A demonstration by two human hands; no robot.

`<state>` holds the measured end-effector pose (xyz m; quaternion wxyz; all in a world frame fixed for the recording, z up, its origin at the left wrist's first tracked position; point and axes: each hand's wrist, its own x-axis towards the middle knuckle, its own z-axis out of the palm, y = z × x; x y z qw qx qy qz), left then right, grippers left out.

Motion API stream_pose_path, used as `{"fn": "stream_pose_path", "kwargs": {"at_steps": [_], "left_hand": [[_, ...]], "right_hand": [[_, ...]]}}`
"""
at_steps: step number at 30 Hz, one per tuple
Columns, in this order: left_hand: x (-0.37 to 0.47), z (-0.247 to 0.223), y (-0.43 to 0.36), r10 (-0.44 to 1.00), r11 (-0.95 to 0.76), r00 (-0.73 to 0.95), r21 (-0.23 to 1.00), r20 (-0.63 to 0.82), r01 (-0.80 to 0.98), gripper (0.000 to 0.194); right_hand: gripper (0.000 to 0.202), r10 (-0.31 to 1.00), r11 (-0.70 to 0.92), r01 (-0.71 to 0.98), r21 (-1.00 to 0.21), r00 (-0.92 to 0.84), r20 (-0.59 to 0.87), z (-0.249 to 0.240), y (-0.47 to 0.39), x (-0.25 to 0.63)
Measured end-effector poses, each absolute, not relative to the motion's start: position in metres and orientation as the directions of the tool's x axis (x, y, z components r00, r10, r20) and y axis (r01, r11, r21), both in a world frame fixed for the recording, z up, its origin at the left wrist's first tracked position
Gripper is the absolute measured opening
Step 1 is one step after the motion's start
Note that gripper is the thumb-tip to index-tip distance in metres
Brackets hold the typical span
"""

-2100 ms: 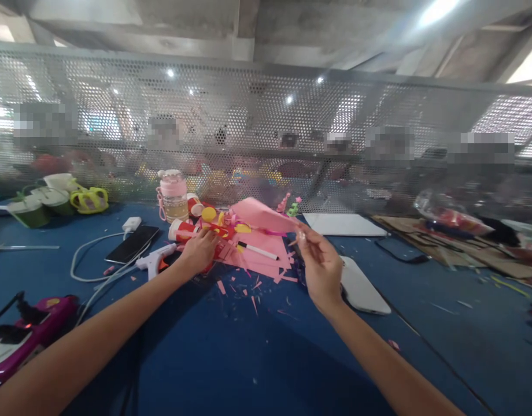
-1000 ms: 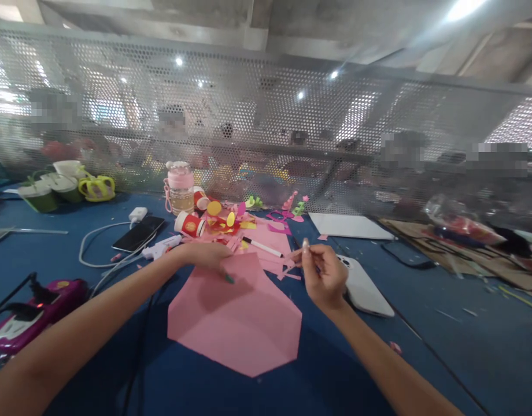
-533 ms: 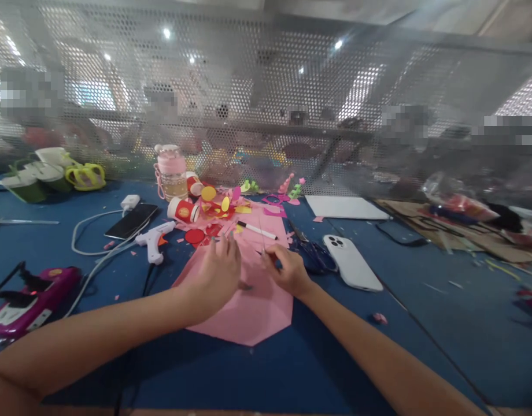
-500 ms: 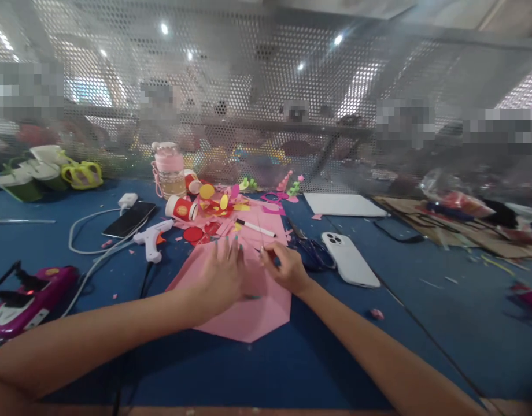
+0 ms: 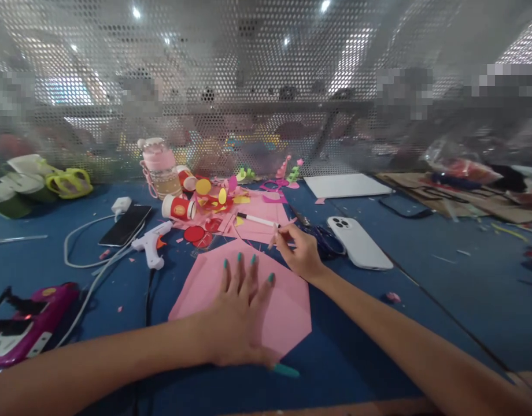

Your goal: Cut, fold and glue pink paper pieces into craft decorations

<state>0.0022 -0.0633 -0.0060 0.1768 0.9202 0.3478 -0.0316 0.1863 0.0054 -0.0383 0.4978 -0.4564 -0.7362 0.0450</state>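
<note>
My left hand (image 5: 235, 312) lies flat with fingers spread on a pink sheet of paper (image 5: 287, 306) with angled, cut corners. Its thumb reaches past the sheet's near edge. At the sheet's upper right edge, my right hand (image 5: 301, 251) is closed in a pinch. Whatever is between those fingertips is too small and blurred to name. Just beyond the pinch lies a white marker with a black cap (image 5: 258, 219), on another pink sheet (image 5: 270, 205). Dark-handled scissors (image 5: 329, 242) rest beside my right hand, partly hidden by it.
A white glue gun (image 5: 152, 245), black phone (image 5: 125, 225), charger cable and purple power strip (image 5: 32, 323) are on the left. Red paper cups (image 5: 178, 208), paper scraps and a pink-lidded bottle (image 5: 159, 167) stand behind. A white phone (image 5: 359, 242) lies right. Perforated metal panel behind.
My left hand has moved nearer me and spread its fingers. The pink sheet has shifted slightly nearer and right. My right hand has moved up and right. The view has tilted slightly.
</note>
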Motion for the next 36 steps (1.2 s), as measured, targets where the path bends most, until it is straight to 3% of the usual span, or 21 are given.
{"fn": "stream_pose_path", "kwargs": {"at_steps": [5, 10, 15, 20, 26, 32, 36], "left_hand": [[0.001, 0.003, -0.073, 0.581, -0.715, 0.785, 0.326, -0.216, 0.619, 0.092], [-0.001, -0.003, -0.061, 0.662, -0.7, 0.738, 0.244, -0.129, 0.671, 0.085], [-0.001, -0.01, -0.063, 0.654, -0.729, 0.754, 0.22, -0.057, 0.649, 0.083], [0.0, -0.008, -0.069, 0.655, -0.722, 0.753, 0.237, -0.067, 0.649, 0.081], [0.001, -0.006, -0.062, 0.544, -0.779, 0.833, 0.307, -0.1, 0.546, 0.073], [-0.003, -0.007, -0.062, 0.549, -0.771, 0.834, 0.35, -0.056, 0.532, 0.071], [-0.002, -0.007, -0.06, 0.543, -0.757, 0.832, 0.365, -0.109, 0.542, 0.072]], "right_hand": [[0.016, 0.683, 0.599, 0.633, -0.491, -0.085, 0.725, -0.038, 0.009, 0.188], [0.013, 0.634, 0.634, 0.671, -0.384, -0.169, 0.754, -0.038, 0.01, 0.19], [0.016, 0.64, 0.67, 0.666, -0.328, -0.293, 0.71, -0.039, 0.011, 0.192], [0.023, 0.651, 0.687, 0.659, -0.308, -0.369, 0.664, -0.039, 0.011, 0.192], [0.027, 0.708, 0.631, 0.723, -0.283, -0.386, 0.591, -0.04, 0.012, 0.189], [0.025, 0.715, 0.611, 0.722, -0.325, -0.326, 0.619, -0.044, 0.017, 0.188], [0.024, 0.737, 0.608, 0.678, -0.414, -0.287, 0.612, -0.043, 0.019, 0.188]]}}
